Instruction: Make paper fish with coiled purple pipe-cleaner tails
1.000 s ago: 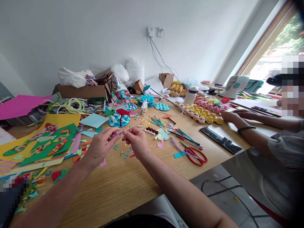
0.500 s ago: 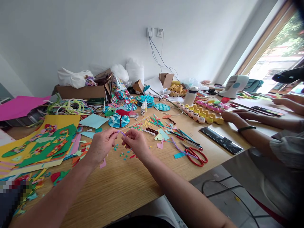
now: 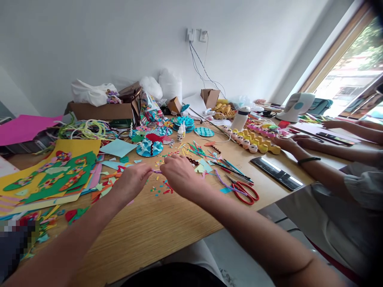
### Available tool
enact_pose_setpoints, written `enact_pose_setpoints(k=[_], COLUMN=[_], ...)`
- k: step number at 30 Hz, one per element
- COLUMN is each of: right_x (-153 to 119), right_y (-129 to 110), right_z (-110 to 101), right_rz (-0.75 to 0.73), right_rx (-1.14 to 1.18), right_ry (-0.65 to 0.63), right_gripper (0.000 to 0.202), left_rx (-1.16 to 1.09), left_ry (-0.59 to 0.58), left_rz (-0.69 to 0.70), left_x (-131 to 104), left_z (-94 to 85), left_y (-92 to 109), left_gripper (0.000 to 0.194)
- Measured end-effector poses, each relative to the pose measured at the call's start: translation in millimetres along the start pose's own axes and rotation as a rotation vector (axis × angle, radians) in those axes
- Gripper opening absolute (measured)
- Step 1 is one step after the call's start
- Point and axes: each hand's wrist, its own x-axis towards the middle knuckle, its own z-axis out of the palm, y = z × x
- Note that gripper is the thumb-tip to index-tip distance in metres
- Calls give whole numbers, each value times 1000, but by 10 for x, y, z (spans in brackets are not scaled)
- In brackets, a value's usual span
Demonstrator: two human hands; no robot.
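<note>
Both my hands meet over the table, each closed on a thin purple pipe cleaner (image 3: 156, 172). A short stretch of it shows between them. My left hand (image 3: 136, 179) pinches one end; my right hand (image 3: 179, 173) is turned knuckles up, its fingertips mostly hidden. Scattered paper bits (image 3: 163, 187) lie beneath. Just beyond stands a blue-and-white disc (image 3: 149, 148) with a red piece and a dark twisted pipe cleaner on it. To the right, another purple pipe cleaner (image 3: 223, 180) lies beside red-handled scissors (image 3: 243, 194).
Glue bottles (image 3: 180, 133) stand behind the disc. Coloured paper sheets (image 3: 74, 169) are piled at left. Pens (image 3: 235, 170), a black phone (image 3: 277, 173) and painted egg-carton strips (image 3: 248, 139) lie right. Another person's hands (image 3: 295, 145) rest on the table at far right.
My right hand has rolled over, its back now facing up. The purple strand between my hands is now straighter, and both hands sit slightly lower in view.
</note>
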Motion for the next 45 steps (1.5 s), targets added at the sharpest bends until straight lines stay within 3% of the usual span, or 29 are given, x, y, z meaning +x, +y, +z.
enact_pose_setpoints(k=[2,4,7,9,11,13,18,23,30,37,45], right_x=[15,30,32,18,-3,-20,-15,30,100,99,127], right_y=[118,268,479,554,549,469,125,-103,-181,-132,-149], right_z=[-148,-266,-302,-209,-44,148,517,670,728,712,751], right_rz=[-67,-156,-265,-264,-173,-46,289,455,583,546,628], right_rx=[48,246,759,1114,1395,1615,2022,2187,2268,2247,2221], right_ry=[-79,-182,-372,-433,-406,-273,4,145,246,237,271], right_gripper=[18,13,6,2,9,16,30,33,33,31,29], left_rx=[-49,-152,-405,-611,-749,-789,-624,-248,-15,154,272], left_ry=[-65,-160,-329,-356,-287,-189,8,166,222,231,162], left_rz=[58,106,48,-36,-127,-217,-309,-176,31,180,255], left_x=[-11,-32,-90,-137,-172,-184,-140,-93,-82,-153,-166], left_z=[-94,-212,-358,-390,-365,-302,-134,-42,44,56,40], left_y=[57,104,132,132,126,117,81,40,-98,-235,-275], left_gripper=[27,24,22,20,20,20,19,22,30,30,34])
